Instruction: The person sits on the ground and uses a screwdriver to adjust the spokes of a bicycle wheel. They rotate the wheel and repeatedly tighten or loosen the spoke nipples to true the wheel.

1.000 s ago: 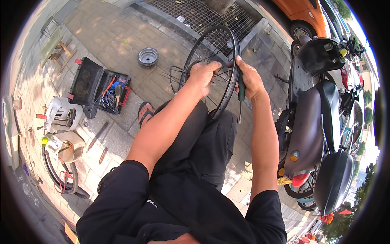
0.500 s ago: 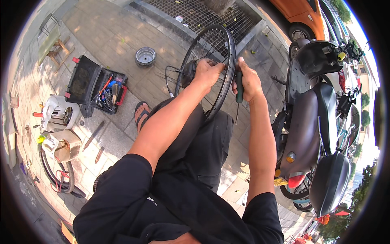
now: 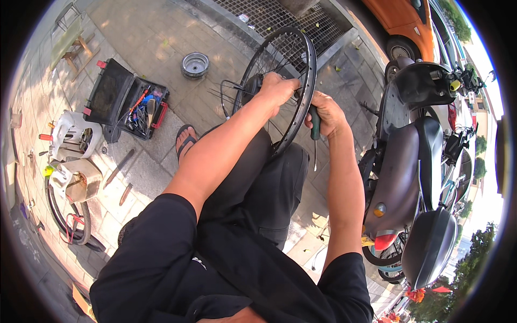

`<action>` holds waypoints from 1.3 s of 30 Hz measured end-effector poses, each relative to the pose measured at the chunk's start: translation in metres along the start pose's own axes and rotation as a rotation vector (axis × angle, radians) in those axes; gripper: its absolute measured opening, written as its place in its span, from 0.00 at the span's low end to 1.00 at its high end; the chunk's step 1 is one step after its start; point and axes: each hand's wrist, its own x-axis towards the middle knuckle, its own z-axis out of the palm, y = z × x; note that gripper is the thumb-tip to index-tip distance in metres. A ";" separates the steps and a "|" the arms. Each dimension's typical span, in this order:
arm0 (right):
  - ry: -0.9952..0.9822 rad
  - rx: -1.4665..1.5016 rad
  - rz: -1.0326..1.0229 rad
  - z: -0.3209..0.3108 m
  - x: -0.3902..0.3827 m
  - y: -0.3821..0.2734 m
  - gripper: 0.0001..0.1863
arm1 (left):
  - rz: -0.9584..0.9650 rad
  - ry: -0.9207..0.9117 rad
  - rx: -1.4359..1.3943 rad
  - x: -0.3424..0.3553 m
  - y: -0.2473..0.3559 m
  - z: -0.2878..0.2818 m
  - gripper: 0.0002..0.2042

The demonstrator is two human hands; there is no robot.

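A bare black bicycle wheel point(image 3: 309, 70) without a tyre stands upright, its lower part against my knees. Its spokes and a dark, bulky hub point(image 3: 250, 89) show on the left side. My left hand point(image 3: 277, 91) reaches to the spokes near the rim, fingers pinched together; what they grip is hidden. On the rim's right side, my right hand point(image 3: 328, 114) is closed around the green handle of a screwdriver point(image 3: 316, 128), its shaft pointing down towards me. That hand's fingertips reach the rim. A bent black cable point(image 3: 222, 99) sticks out left of the hub.
A round metal drum point(image 3: 195, 65) sits on the paving to the left. Beyond it lies an open toolbox point(image 3: 94, 102) full of tools, with white containers point(image 3: 81, 137) and a tyre point(image 3: 86, 223) nearby. A scooter point(image 3: 396, 167) stands close on the right; a floor grating point(image 3: 258, 16) is ahead.
My right hand has moved in against the rim; its raised thumb has come down and the fingers have curled in. My left hand stays at the spokes. The view has shifted slightly.
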 end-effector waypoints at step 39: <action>-0.346 -0.001 0.276 -0.013 0.034 -0.006 0.10 | -0.265 -0.317 -0.182 -0.073 0.001 -0.018 0.13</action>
